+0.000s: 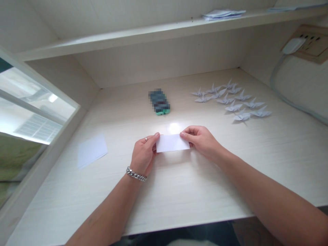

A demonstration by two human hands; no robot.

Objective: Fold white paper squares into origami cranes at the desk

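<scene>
Between my two hands is a white sheet of paper (172, 143), a wide rectangle that looks folded, held just above the desk. My left hand (145, 150), with a ring and a chain bracelet, pinches its left end, thumb on top. At the upper right corner my right hand (199, 139) grips it between thumb and fingers. The fingers under the paper are partly hidden. Flat on the desk to the left of my left hand lie more white paper sheets (92, 151); I cannot tell how many.
Several white folded paper cranes (233, 107) stand at the back right of the desk (194, 198). Beyond my hands lies a phone in a green case (163, 111). Papers (224, 14) rest on the shelf above. A white charger (293, 45) with a cable sits in the right wall's socket.
</scene>
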